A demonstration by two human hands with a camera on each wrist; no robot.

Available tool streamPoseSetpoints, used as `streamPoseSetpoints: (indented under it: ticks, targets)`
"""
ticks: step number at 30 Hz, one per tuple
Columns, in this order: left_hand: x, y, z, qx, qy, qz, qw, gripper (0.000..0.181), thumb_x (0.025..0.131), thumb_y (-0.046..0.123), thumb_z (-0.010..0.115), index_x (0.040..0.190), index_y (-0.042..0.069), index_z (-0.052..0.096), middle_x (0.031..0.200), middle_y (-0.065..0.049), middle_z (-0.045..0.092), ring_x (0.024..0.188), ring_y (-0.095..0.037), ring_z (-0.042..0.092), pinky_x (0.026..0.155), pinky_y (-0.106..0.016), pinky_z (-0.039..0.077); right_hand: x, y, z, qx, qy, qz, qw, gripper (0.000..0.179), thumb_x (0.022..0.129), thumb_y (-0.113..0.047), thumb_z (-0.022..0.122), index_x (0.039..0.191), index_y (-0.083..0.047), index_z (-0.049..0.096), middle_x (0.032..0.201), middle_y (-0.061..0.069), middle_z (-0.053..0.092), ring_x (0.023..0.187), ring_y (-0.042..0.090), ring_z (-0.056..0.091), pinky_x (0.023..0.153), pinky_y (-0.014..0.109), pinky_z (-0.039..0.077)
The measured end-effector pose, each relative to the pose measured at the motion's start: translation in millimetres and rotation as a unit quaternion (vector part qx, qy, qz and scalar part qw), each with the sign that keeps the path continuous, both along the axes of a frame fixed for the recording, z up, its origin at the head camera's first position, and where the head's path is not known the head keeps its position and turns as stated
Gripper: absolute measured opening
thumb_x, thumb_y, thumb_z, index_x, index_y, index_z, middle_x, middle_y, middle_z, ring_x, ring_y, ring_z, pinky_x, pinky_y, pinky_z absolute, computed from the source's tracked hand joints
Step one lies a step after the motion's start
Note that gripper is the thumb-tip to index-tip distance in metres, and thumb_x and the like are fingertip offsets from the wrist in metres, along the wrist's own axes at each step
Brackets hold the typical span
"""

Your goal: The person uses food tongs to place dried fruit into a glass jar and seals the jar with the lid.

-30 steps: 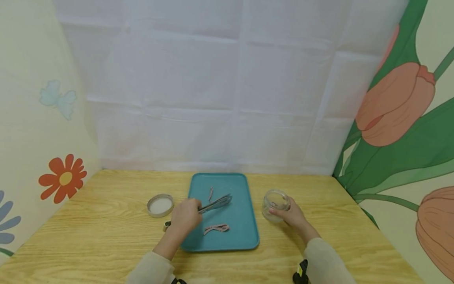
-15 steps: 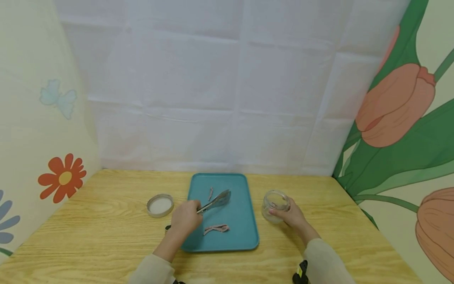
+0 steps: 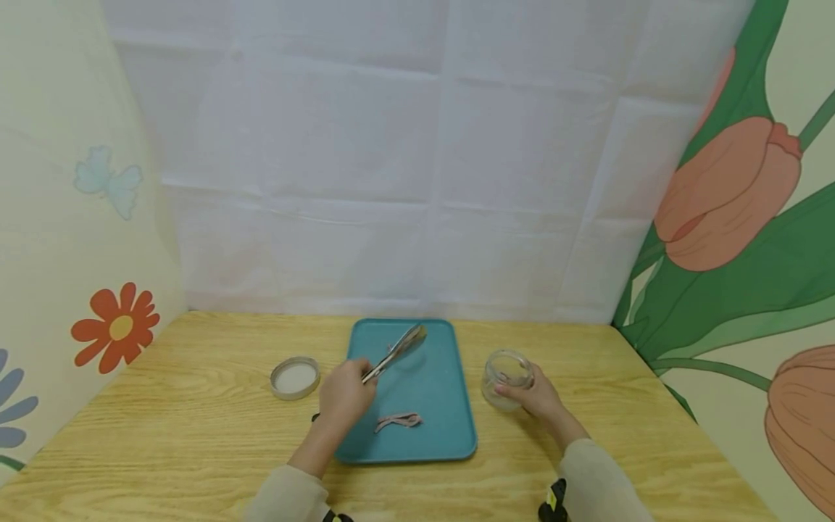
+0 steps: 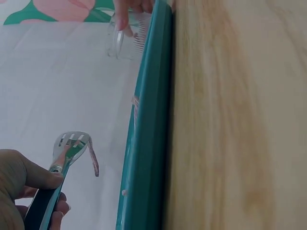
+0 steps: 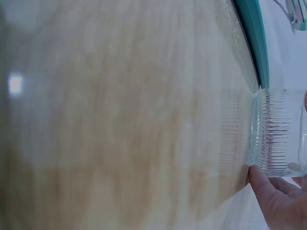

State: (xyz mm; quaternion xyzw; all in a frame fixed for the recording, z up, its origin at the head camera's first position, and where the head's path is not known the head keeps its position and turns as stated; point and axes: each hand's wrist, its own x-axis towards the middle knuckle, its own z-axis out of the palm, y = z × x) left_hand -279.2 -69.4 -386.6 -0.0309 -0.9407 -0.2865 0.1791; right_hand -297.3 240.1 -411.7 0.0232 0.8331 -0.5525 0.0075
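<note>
My left hand (image 3: 347, 395) grips metal tongs (image 3: 403, 348) with dark handles, raised above the teal tray (image 3: 430, 391). In the left wrist view a thin pinkish strip (image 4: 94, 158) dangles at the tongs' slotted tip. A folded pinkish strip (image 3: 399, 420) lies near the tray's front. Behind the tongs shows a bit of another pinkish strip (image 3: 389, 347), mostly hidden. My right hand (image 3: 540, 395) holds a clear glass jar (image 3: 493, 388), standing lidless on the table to the right of the tray. Something pinkish shows through its ribbed wall in the right wrist view.
A round lid (image 3: 295, 378) lies on the wooden table (image 3: 215, 406) to the left of the tray. A white sheet (image 3: 365, 181) hangs behind the table. Printed flower panels flank both sides.
The tongs have swung up and toward the back of the tray, with my left hand shifting slightly right. My right hand and the jar stay in place.
</note>
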Motion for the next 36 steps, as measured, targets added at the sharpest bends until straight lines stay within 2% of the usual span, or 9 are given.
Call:
streamPoseSetpoints:
  ticks: [7, 17, 24, 29, 36]
  targets:
    - [-4.5, 9.6, 2.4, 0.064, -0.023, 0.009, 0.9977, 0.007, 0.073, 0.017, 0.067, 0.076, 0.012, 0.063, 0.067, 0.001, 0.057, 0.051, -0.014, 0.043, 0.042, -0.029, 0.032, 0.0, 0, -0.9, -0.001, -0.002, 0.0, 1.0, 0.088, 0.069, -0.03, 0.072, 0.133, -0.001, 0.02, 0.128, 0.028, 0.028, 0.113, 0.038, 0.033, 0.085, 0.048, 0.033]
    - [-7.5, 24.3, 4.9, 0.133, 0.026, -0.023, 0.9905, 0.009, 0.072, 0.013, 0.068, 0.078, 0.008, 0.064, 0.068, 0.0, 0.059, 0.055, -0.013, 0.047, 0.047, -0.028, 0.036, 0.3, 0, -0.8, -0.006, 0.001, 0.0, 1.0, 0.086, 0.069, -0.029, 0.072, 0.133, -0.001, 0.021, 0.128, 0.028, 0.029, 0.113, 0.037, 0.033, 0.085, 0.048, 0.033]
    - [-8.3, 36.9, 5.0, 0.193, 0.044, -0.03, 0.9798, 0.008, 0.068, 0.01, 0.07, 0.074, 0.007, 0.065, 0.061, 0.002, 0.056, 0.054, -0.012, 0.046, 0.046, -0.027, 0.034, -0.6, 0, -1.8, -0.004, -0.001, 0.0, 1.0, 0.086, 0.069, -0.03, 0.072, 0.132, -0.001, 0.021, 0.128, 0.027, 0.03, 0.112, 0.036, 0.034, 0.084, 0.048, 0.033]
    - [-6.0, 46.1, 5.4, 0.214, 0.052, -0.03, 0.975, 0.008, 0.067, 0.009, 0.071, 0.071, 0.007, 0.065, 0.058, 0.003, 0.052, 0.052, -0.011, 0.043, 0.046, -0.027, 0.033, -0.9, 0, -1.9, -0.005, 0.006, 0.001, 1.0, 0.084, 0.068, -0.029, 0.072, 0.131, -0.001, 0.024, 0.127, 0.026, 0.032, 0.112, 0.035, 0.035, 0.085, 0.047, 0.032]
    - [-3.1, 62.0, 5.0, 0.241, 0.045, -0.042, 0.9685, 0.008, 0.067, 0.009, 0.071, 0.07, 0.007, 0.064, 0.057, 0.003, 0.051, 0.051, -0.011, 0.043, 0.047, -0.027, 0.034, -0.5, 1, -1.9, -0.006, 0.002, 0.0, 1.0, 0.085, 0.069, -0.029, 0.072, 0.132, -0.001, 0.022, 0.128, 0.026, 0.029, 0.113, 0.035, 0.034, 0.085, 0.048, 0.032]
